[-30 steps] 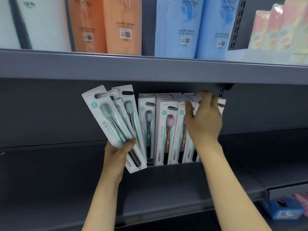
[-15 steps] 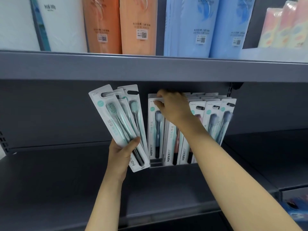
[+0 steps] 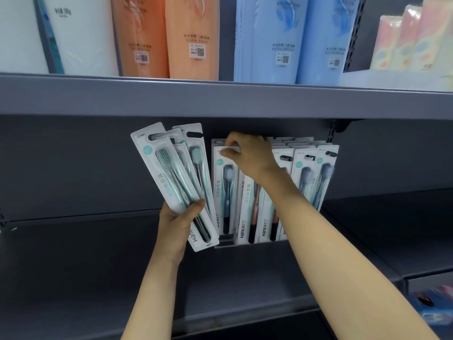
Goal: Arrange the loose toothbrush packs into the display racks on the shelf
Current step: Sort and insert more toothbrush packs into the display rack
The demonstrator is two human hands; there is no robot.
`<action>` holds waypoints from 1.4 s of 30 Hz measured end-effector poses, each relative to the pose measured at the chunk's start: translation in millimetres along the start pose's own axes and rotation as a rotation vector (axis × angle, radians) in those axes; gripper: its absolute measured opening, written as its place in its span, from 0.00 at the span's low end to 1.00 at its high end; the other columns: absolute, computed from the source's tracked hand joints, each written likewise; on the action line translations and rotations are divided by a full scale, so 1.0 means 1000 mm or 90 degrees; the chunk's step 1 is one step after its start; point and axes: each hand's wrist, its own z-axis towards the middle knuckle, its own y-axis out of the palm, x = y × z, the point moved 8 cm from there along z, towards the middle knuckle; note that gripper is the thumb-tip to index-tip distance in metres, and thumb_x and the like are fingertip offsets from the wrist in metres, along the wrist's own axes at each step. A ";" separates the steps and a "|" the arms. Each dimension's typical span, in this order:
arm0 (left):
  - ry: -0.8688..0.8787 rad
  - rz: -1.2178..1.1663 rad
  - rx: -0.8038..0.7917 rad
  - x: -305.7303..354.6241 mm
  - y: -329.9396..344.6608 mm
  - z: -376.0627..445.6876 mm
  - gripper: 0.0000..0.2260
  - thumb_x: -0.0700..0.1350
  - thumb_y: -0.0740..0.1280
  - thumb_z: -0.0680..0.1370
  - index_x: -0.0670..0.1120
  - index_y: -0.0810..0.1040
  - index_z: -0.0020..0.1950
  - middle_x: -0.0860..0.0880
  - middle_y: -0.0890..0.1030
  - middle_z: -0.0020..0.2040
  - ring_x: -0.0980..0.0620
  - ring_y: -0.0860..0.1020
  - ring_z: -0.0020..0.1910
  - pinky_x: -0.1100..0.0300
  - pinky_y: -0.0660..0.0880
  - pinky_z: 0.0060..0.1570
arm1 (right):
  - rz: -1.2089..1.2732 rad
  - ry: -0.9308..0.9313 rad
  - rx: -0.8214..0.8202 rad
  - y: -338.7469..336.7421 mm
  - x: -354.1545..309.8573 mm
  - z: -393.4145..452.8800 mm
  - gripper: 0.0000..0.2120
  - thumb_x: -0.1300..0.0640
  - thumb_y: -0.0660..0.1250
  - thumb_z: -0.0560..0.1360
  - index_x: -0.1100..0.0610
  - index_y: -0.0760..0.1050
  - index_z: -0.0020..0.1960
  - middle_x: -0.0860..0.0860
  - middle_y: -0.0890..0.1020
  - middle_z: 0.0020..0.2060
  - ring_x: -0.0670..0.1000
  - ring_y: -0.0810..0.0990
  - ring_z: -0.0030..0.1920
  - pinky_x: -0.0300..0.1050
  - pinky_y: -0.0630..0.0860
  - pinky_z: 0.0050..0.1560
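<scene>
Partly hidden, front pack [image 3: 226, 190] top behind right hand [image 3: 250, 155], pinched.

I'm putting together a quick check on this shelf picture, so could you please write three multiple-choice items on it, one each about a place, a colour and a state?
1. Where is the right hand?
A. at the top of the leftmost pack in the rack
B. resting flat on the lower shelf
C. on the blue bags of the upper shelf

2. What colour are the bristles of the front pack in the left hand's fan of packs?
A. pink
B. mint green
C. yellow

3. What is the left hand doing?
A. hanging with nothing in it
B. pressing flat on the rack
C. gripping several packs near their lower ends

Answers: 1 A, its fingers pinch that pack's top edge. 2 B, the brush head behind the clear blister is mint green. 3 C, the thumb lies across the fanned packs, fingers behind.
</scene>
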 end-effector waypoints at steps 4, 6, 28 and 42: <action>-0.002 0.000 0.011 0.001 -0.007 0.002 0.19 0.34 0.69 0.73 0.43 0.76 0.63 0.48 0.83 0.55 0.51 0.81 0.55 0.54 0.75 0.60 | 0.147 0.036 0.031 -0.013 0.005 0.006 0.11 0.50 0.63 0.78 0.58 0.74 0.50 0.53 0.80 0.42 0.57 0.78 0.46 0.52 0.76 0.51; -0.002 -0.003 0.013 0.002 -0.010 0.001 0.19 0.34 0.69 0.73 0.43 0.76 0.63 0.48 0.83 0.55 0.50 0.81 0.56 0.51 0.74 0.61 | 0.183 0.032 0.032 -0.015 0.004 0.005 0.11 0.50 0.63 0.77 0.58 0.74 0.49 0.53 0.79 0.41 0.57 0.78 0.46 0.53 0.76 0.52; -0.052 -0.079 -0.093 -0.004 0.008 -0.013 0.20 0.40 0.71 0.69 0.44 0.79 0.60 0.44 0.83 0.56 0.45 0.81 0.57 0.52 0.78 0.56 | 0.417 0.049 -0.114 0.007 -0.008 -0.050 0.11 0.48 0.64 0.77 0.50 0.68 0.57 0.48 0.79 0.46 0.39 0.76 0.25 0.32 0.72 0.30; -0.049 -0.071 -0.088 -0.011 0.019 -0.019 0.22 0.39 0.70 0.69 0.41 0.77 0.63 0.43 0.83 0.57 0.44 0.80 0.58 0.48 0.75 0.59 | 0.407 0.132 -0.093 0.018 0.011 -0.095 0.20 0.44 0.58 0.78 0.57 0.64 0.62 0.56 0.78 0.43 0.53 0.80 0.43 0.58 0.77 0.52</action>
